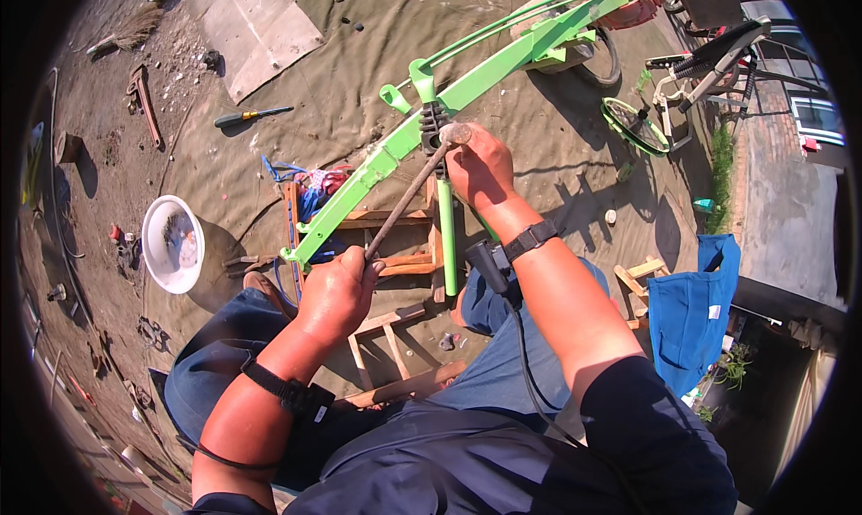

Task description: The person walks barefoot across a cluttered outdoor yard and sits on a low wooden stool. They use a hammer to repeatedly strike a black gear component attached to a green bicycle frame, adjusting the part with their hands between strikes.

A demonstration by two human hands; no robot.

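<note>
Toward eight o'clock, the person's left hand [337, 292] covers the lower end of a brown rod [404, 205]. At ten o'clock the green frame [377, 160] partly hides a coloured bundle [314, 192] — what it is cannot be told. In the white bowl [156, 246] at nine o'clock the contents are unclear, and debris [449, 342] at six is too small to name. Between one and two, the view's edge clips a dark panel [709, 1].

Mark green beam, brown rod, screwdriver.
Green beam [490, 74], head view: upper stretch, top face.
Brown rod [407, 199], head view: middle of shaft.
Screwdriver [248, 116], head view: where handle meets shaft.
</note>
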